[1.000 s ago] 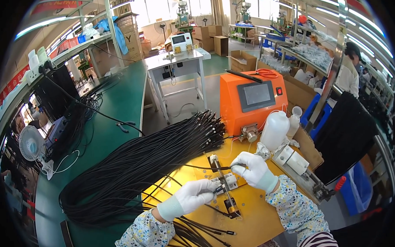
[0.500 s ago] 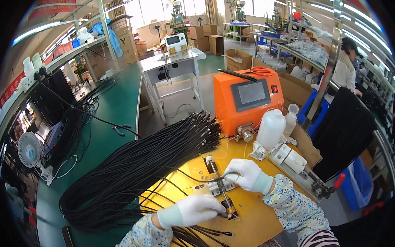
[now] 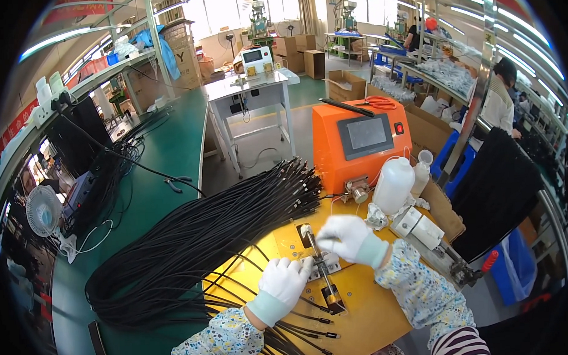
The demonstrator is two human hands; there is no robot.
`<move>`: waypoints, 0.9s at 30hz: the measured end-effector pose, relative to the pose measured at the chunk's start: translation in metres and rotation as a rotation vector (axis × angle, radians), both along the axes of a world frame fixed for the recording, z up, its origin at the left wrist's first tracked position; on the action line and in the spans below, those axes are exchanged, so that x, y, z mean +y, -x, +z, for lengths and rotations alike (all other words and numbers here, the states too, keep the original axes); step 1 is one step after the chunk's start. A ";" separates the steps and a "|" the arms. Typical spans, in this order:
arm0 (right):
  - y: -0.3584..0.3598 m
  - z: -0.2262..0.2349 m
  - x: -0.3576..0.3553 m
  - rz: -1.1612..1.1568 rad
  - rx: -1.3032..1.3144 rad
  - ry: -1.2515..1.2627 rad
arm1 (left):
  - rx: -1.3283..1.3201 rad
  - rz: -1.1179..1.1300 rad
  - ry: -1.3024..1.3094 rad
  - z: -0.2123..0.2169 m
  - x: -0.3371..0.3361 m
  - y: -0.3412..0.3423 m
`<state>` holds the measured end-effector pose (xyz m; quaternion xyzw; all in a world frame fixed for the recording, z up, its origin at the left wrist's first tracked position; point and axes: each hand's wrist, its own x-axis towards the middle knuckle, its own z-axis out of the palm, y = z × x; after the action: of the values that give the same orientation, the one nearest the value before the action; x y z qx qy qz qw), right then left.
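Slim black cable (image 3: 317,259) lies straight along a small metal jig (image 3: 324,276) on the yellow tabletop (image 3: 370,318); white-gloved right hand (image 3: 349,239) pinches it, left hand (image 3: 283,285) presses the jig, fingers flat.

Yellow bench top (image 3: 370,325): metal jig (image 3: 322,273), black cable bundle (image 3: 193,256), orange machine (image 3: 358,143), white bottle (image 3: 394,185).
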<state>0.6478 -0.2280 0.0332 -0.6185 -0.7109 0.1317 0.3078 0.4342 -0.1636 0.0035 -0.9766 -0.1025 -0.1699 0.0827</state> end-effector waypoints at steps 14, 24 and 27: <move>0.026 0.008 0.147 0.110 -0.777 0.047 | -0.033 -0.016 0.008 -0.001 0.001 0.000; 0.030 0.052 0.103 0.184 -0.638 -0.735 | -0.085 -0.009 0.068 -0.006 0.008 0.006; 0.027 0.070 0.064 0.019 -0.732 -0.698 | -0.124 -0.035 0.097 -0.003 0.010 0.004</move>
<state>0.6211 -0.1642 0.1037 -0.4776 -0.7795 -0.3365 0.2259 0.4300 -0.1536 0.0001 -0.9687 -0.0982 -0.2264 0.0257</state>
